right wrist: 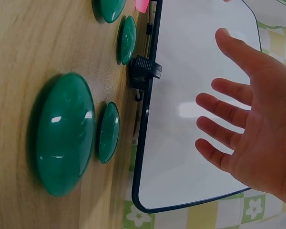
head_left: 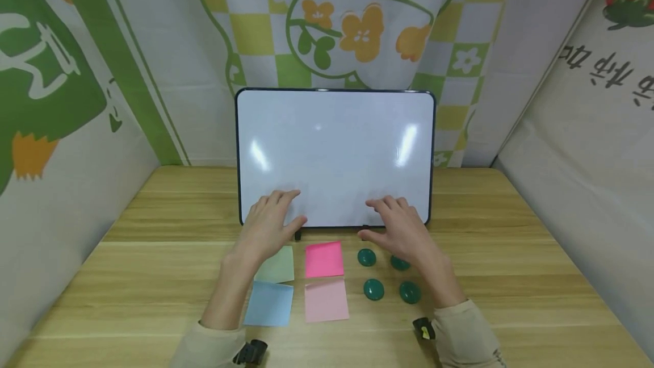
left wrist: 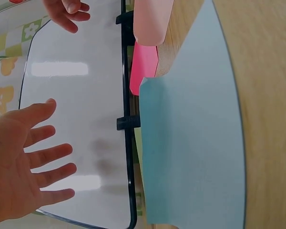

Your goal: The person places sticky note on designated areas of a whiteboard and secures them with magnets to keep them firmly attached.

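Observation:
A blank whiteboard [head_left: 334, 152] with a black frame stands upright on small black feet at the back of the table. My left hand [head_left: 268, 226] hovers before its lower left part, fingers spread and holding nothing. Opposite it, my right hand [head_left: 403, 229] hangs before the lower right part with fingers apart and nothing in them. Below the left hand lie a green sticky note [head_left: 278, 266] and a blue sticky note [head_left: 269, 304]. Between the arms are a bright pink note [head_left: 324, 259] and a pale pink note [head_left: 326, 300]. Several green round magnets [head_left: 373, 289] lie under the right hand and forearm.
The wooden table [head_left: 511, 277] reaches out to both sides. Printed curtains [head_left: 255, 33] hang behind the board, with a white cloth wall [head_left: 577, 146] on the right and another [head_left: 76, 197] on the left. A black foot [right wrist: 145, 71] juts out under the board.

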A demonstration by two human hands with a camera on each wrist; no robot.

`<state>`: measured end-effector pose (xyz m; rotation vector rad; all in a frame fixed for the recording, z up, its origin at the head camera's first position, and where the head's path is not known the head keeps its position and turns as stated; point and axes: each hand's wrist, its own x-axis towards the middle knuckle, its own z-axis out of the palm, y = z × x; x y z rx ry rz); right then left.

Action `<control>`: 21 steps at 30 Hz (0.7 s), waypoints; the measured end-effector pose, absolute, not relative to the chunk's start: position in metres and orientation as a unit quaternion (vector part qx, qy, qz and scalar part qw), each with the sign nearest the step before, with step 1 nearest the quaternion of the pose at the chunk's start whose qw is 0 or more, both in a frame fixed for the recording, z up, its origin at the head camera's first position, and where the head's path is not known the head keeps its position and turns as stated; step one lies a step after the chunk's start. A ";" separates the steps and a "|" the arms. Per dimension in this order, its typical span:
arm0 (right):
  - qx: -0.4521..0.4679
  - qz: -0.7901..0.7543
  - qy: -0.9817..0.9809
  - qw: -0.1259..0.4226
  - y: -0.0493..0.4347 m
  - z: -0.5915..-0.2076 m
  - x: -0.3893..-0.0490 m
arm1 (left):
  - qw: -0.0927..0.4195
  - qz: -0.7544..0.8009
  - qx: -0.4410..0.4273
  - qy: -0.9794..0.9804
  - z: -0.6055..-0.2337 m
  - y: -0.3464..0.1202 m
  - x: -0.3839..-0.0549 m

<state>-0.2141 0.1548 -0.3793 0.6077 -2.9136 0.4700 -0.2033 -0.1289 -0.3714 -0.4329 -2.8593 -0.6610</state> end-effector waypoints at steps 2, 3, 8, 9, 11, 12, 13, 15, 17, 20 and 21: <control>0.201 0.154 -0.965 0.061 0.155 -0.380 -0.214 | 0.085 -0.222 -0.144 -0.961 -0.371 -0.129 -0.203; 0.200 0.153 -0.966 0.060 0.155 -0.380 -0.214 | 0.083 -0.221 -0.143 -0.961 -0.371 -0.130 -0.203; 0.203 0.148 -0.966 0.057 0.155 -0.380 -0.214 | 0.078 -0.220 -0.141 -0.962 -0.370 -0.132 -0.203; 0.203 0.147 -0.966 0.057 0.155 -0.380 -0.214 | 0.077 -0.220 -0.140 -0.962 -0.370 -0.132 -0.203; 0.204 0.146 -0.966 0.057 0.155 -0.380 -0.214 | 0.074 -0.221 -0.138 -0.963 -0.369 -0.133 -0.203; 0.204 0.146 -0.966 0.056 0.155 -0.380 -0.214 | 0.071 -0.221 -0.137 -0.963 -0.369 -0.133 -0.203; 0.203 0.147 -0.967 0.055 0.155 -0.380 -0.214 | 0.067 -0.222 -0.135 -0.963 -0.368 -0.134 -0.203; 0.202 0.147 -0.967 0.053 0.155 -0.380 -0.214 | 0.060 -0.224 -0.132 -0.964 -0.368 -0.134 -0.203; 0.200 0.148 -0.967 0.047 0.155 -0.380 -0.214 | 0.054 -0.226 -0.130 -0.964 -0.368 -0.135 -0.203; 0.198 0.150 -0.968 0.039 0.155 -0.380 -0.214 | 0.046 -0.227 -0.128 -0.964 -0.368 -0.135 -0.202; 0.198 0.151 -0.968 0.036 0.155 -0.380 -0.214 | 0.044 -0.227 -0.128 -0.964 -0.368 -0.136 -0.202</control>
